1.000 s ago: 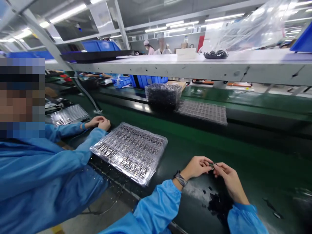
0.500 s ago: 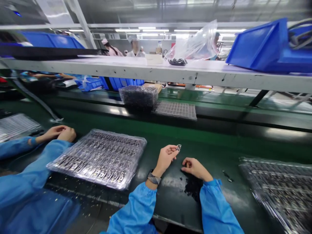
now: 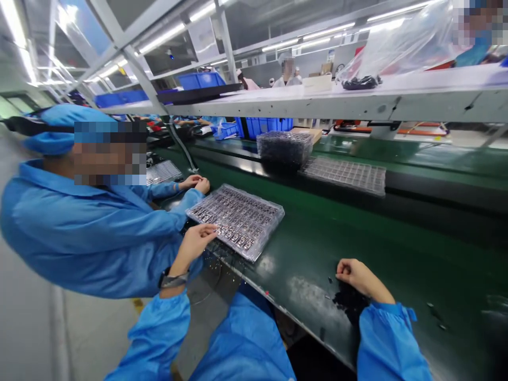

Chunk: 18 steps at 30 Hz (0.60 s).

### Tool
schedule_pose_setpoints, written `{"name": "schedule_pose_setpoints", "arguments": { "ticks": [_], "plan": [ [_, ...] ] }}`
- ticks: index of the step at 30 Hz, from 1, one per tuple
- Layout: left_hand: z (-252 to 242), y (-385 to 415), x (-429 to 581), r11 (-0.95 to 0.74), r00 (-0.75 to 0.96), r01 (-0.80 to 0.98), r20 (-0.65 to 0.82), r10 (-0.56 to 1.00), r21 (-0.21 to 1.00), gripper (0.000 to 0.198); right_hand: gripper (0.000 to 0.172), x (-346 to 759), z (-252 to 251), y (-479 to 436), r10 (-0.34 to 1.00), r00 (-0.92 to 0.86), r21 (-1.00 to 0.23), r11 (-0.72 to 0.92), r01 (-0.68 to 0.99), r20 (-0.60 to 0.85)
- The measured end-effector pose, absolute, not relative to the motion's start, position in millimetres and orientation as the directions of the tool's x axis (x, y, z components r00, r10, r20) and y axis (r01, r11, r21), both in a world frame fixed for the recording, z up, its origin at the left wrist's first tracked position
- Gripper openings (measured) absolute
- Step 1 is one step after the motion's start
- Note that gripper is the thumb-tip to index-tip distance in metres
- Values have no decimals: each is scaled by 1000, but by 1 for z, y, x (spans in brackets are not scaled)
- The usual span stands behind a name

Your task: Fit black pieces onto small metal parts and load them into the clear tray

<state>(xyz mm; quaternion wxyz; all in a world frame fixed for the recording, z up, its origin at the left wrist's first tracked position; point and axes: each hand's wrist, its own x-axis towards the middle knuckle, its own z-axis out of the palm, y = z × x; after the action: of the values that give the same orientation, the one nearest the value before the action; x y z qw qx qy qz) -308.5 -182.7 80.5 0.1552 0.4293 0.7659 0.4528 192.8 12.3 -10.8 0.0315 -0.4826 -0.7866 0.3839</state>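
My left hand (image 3: 194,244) reaches over the near edge of a clear plastic tray (image 3: 273,216) filled with rows of small electronic parts (image 3: 244,211). Its fingers are pinched on a small electronic part (image 3: 217,230), which barely shows at the fingertips against the tray. On the green bench top, my right hand (image 3: 355,275) rests with thumb and fingers curled together. Whatever those fingers may hold is hidden. Small black pieces (image 3: 347,304) lie in a pile just beside and below that hand.
A co-worker in a blue smock (image 3: 91,227) sits at the left, hands (image 3: 196,183) close to the tray. Behind, a stack of clear trays (image 3: 283,148) and one flat tray (image 3: 347,174) stand under the white shelf (image 3: 286,108). Loose dark bits (image 3: 436,315) lie at right.
My left hand has carried the small electronic part leftward from mid-bench to the filled tray. My right hand stays near the black pieces, fingers more curled. The view has swung left, revealing the co-worker.
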Motion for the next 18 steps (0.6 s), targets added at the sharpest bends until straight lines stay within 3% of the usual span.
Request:
{"name": "schedule_pose_setpoints", "arguments": {
  "ticks": [8, 12, 18],
  "plan": [
    [71, -154, -353, 324, -618, 532, 97, 780, 782, 38, 8, 194, -9, 16, 790, -525, -642, 230, 732, -316],
    [64, -142, -353, 339, -593, 556, 77, 801, 759, 34, 11, 196, -10, 20, 829, -521, -733, 223, 642, -203],
    [67, -138, -343, 363, -575, 621, 89, 813, 695, 23, 21, 199, -13, 23, 866, -463, -871, 70, 487, -189]
  ]
}}
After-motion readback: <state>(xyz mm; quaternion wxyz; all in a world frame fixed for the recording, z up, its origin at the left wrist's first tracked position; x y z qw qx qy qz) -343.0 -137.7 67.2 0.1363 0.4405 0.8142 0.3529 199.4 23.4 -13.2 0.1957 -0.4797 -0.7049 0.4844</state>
